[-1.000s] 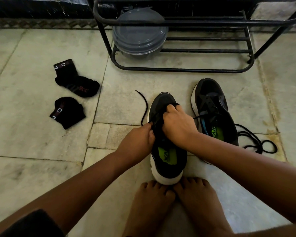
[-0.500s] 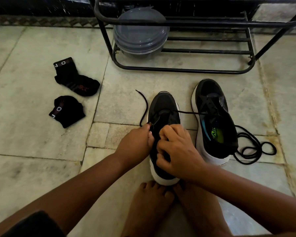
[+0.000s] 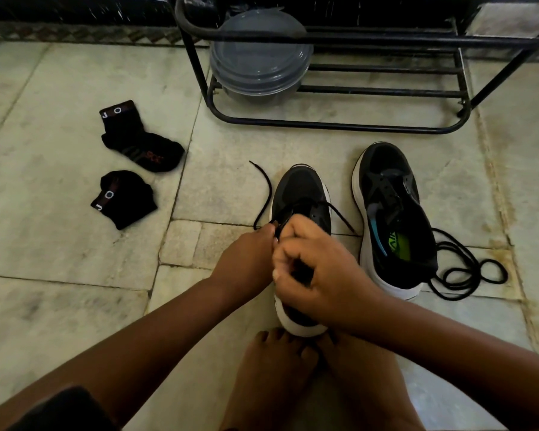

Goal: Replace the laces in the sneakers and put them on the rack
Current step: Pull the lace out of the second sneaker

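A black sneaker with a white sole stands on the floor in front of my bare feet, toe pointing away. A black lace runs through its front eyelets, one end trailing left and one right. My left hand pinches the lace at the shoe's left side. My right hand is curled over the shoe's opening and grips the lace there, hiding the tongue. A second black sneaker stands to the right, unlaced, with a loose black lace coiled beside its heel.
A black metal shoe rack stands at the back, with stacked grey lidded containers on its low shelf. Two black socks lie on the marble floor at the left.
My right hand drew back from the shoe's toe area to its opening, pulling the lace through. The lace's right end now lies loose beside the shoe. The left hand stayed put.
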`<state>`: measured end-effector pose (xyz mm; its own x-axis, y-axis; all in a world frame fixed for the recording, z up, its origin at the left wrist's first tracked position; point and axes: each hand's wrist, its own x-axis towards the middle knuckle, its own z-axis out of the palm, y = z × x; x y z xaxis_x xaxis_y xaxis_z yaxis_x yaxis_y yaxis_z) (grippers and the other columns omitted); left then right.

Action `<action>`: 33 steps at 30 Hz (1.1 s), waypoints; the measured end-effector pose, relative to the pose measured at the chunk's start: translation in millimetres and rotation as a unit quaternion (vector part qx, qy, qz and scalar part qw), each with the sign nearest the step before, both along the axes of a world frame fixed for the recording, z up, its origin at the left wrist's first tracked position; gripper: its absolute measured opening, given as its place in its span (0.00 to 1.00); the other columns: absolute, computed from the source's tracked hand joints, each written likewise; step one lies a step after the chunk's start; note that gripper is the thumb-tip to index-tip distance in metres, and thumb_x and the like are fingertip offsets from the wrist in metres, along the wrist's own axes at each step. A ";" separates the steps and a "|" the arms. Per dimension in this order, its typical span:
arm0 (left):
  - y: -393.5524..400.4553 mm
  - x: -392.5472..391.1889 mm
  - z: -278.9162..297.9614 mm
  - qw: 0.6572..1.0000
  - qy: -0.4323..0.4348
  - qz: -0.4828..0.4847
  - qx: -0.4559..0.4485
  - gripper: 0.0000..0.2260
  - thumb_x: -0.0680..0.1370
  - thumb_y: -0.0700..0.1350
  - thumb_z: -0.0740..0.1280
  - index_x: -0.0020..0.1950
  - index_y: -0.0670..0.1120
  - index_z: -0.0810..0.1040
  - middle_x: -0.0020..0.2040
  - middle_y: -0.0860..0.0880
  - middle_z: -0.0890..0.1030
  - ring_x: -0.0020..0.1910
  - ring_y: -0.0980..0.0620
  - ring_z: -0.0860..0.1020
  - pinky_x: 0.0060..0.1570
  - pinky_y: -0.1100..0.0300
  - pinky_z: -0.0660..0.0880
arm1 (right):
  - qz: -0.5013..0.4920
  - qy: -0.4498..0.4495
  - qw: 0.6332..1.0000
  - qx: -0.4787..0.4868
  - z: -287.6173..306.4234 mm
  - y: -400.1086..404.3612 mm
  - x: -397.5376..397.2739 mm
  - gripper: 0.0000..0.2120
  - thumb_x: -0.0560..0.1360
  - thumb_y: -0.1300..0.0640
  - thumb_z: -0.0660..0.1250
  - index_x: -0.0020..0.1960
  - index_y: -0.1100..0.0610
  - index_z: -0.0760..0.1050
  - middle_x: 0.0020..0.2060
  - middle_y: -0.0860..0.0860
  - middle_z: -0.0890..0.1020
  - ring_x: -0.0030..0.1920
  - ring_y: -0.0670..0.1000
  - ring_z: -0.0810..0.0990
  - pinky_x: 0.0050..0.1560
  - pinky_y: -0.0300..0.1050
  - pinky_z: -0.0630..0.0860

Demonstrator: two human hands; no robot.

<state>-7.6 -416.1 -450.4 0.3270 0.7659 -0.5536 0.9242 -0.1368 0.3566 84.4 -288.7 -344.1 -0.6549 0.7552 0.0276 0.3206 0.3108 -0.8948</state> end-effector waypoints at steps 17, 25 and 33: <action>130.7 -51.6 45.6 0.964 -0.117 0.188 0.145 0.09 0.81 0.42 0.54 0.57 0.42 0.72 0.40 0.47 0.76 0.36 0.50 0.74 0.38 0.54 0.73 | -0.081 -0.384 0.914 0.098 -37.7 53.2 5.4 0.17 0.77 0.45 0.61 0.62 0.52 0.74 0.53 0.51 0.75 0.48 0.54 0.78 0.41 0.45 0.74; 130.4 -49.9 43.1 0.967 -0.101 0.194 0.135 0.10 0.81 0.43 0.55 0.57 0.42 0.72 0.42 0.44 0.80 0.36 0.47 0.76 0.38 0.52 0.74 | -0.076 -0.272 0.957 0.066 -38.7 69.5 13.2 0.05 0.75 0.52 0.66 0.46 0.51 0.80 0.46 0.47 0.74 0.45 0.49 0.75 0.42 0.45 0.73; 127.8 -51.4 41.4 0.967 -0.106 0.182 0.142 0.12 0.82 0.44 0.54 0.60 0.42 0.71 0.44 0.43 0.80 0.41 0.45 0.79 0.39 0.54 0.73 | 0.027 -0.233 0.968 0.087 -25.6 41.9 17.6 0.04 0.75 0.53 0.66 0.44 0.52 0.78 0.46 0.42 0.72 0.49 0.46 0.68 0.44 0.34 0.66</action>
